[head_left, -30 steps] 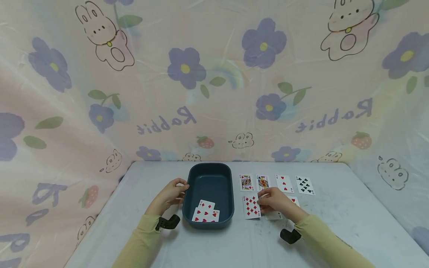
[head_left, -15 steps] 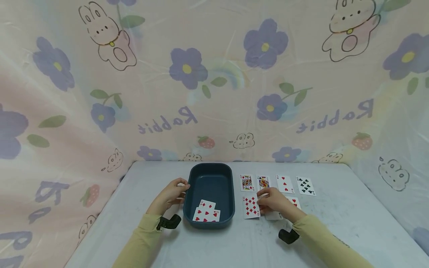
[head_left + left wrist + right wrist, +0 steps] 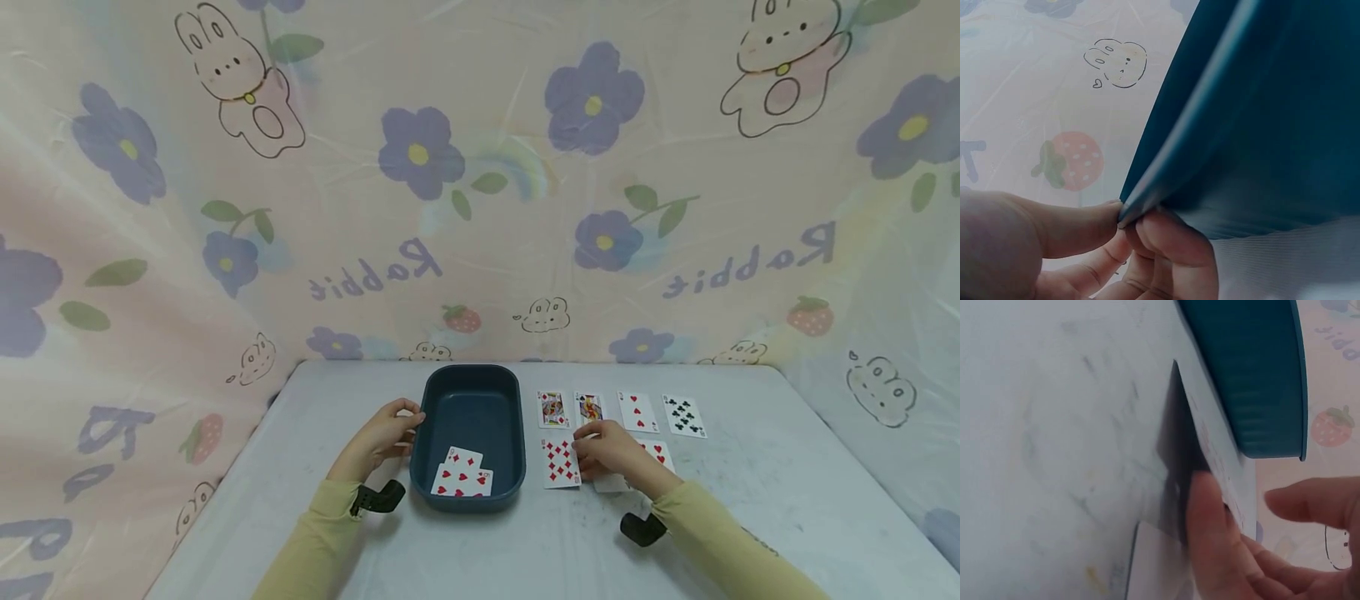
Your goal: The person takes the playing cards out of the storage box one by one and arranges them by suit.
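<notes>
It looked like a play corner at home. A bunny-and-flower cloth hung behind the grey table, and playing cards lay near its back edge.

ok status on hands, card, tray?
Left hand pinches tray rim. Right hand lifts the nine of diamonds by one edge, off the table. Two red cards in tray. Nothing in the way.
</notes>
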The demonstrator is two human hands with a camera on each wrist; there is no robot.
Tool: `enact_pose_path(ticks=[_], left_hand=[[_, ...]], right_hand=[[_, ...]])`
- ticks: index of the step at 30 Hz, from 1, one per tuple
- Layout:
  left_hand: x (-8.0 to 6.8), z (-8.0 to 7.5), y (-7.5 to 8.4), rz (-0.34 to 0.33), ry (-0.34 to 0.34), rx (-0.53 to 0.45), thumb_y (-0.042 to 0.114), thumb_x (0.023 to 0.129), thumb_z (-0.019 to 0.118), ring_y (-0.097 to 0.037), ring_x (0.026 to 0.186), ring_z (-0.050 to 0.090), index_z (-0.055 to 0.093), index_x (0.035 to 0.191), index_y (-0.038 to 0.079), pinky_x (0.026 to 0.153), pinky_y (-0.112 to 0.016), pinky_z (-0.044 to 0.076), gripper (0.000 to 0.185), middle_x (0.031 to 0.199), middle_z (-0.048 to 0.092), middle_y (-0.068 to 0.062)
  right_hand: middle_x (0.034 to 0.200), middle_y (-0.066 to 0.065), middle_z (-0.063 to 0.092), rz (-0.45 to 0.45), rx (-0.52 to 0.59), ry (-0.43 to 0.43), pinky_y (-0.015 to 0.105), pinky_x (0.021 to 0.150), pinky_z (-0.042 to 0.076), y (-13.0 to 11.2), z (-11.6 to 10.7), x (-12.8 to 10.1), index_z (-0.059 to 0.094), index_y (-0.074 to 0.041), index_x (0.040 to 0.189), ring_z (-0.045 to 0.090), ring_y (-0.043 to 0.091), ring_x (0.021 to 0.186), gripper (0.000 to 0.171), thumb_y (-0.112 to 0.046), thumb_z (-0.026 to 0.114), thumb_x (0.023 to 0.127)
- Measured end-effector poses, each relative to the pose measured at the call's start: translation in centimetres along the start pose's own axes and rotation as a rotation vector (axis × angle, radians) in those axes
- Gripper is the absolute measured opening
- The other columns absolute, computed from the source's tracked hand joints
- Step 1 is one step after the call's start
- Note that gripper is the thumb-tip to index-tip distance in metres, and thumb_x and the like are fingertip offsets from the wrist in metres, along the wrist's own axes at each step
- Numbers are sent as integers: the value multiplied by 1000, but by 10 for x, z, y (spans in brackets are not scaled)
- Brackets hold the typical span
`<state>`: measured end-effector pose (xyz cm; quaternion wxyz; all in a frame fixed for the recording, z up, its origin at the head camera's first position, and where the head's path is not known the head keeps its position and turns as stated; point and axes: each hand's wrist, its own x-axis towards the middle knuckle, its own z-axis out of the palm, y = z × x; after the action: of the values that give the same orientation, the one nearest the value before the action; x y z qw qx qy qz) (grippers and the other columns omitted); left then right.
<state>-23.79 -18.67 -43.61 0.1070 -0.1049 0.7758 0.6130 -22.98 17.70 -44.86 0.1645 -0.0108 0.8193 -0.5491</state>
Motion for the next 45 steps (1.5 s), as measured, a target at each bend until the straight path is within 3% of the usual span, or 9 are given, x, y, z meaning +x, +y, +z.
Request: enact_pose_path(ticks=[8,12,16,22,27,35,39,45], left_hand=[[-2,-2,2,11,10,15,17,98,55,-21,72,56,53,107,7,60,-30,49,14,88,57,-10],[-5,0,0,8,9,23,17,98,55,-22,73,56,53,107,6,61,-31,49,15,89,57,-10],[-5,1,0,13,4,18,17,98,55,-22,74,57,53,107,6,61,-31,49,15,89,57,-11],[-2,-2,-4,-5,9,11,17,97,57,-22,74,58,54,105,5,62,-32,50,15,89,59,-11],[-2,-3,0,-15,-8,11,18,96,58,-22,75,57,54,106,4,62,-31,50,18,89,59,-11],[-3,-2,3,-2,-10,1,15,96,58,-21,72,55,53,106,5,61,-31,48,15,85,57,-9],[-4,-2,4,6,-15,-16,15,96,57,-20,69,54,53,106,6,59,-30,47,14,82,55,-8],[-3,0,2,2,-14,-21,14,96,57,-19,68,53,52,107,6,58,-29,47,15,80,54,-7]], right_hand=[[90,16,64,-1,-10,18,38,63,55,-2,-1,1,53,13,114,67,27,70,31,-7,56,91],[88,15,66,-14,-76,38,38,62,55,-3,-2,-1,54,12,114,67,27,69,31,-8,58,90],[93,20,65,-88,-73,56,39,61,55,-13,-7,-3,53,12,115,66,30,71,30,-6,58,90],[101,24,63,-262,32,-66,44,72,55,-40,-17,2,52,10,117,64,39,87,28,-7,53,95],[99,20,65,-321,54,-88,44,75,54,-64,-15,8,54,8,117,66,35,87,27,-9,53,97],[100,17,64,-393,-91,-214,39,74,55,-96,11,16,54,4,122,65,28,86,33,-16,59,95],[103,16,62,-420,-158,-295,42,78,53,-111,32,20,52,0,125,64,26,89,37,-19,60,95],[104,7,64,-394,-254,-383,43,81,52,-121,64,31,55,-5,124,62,20,92,36,-23,62,93]])
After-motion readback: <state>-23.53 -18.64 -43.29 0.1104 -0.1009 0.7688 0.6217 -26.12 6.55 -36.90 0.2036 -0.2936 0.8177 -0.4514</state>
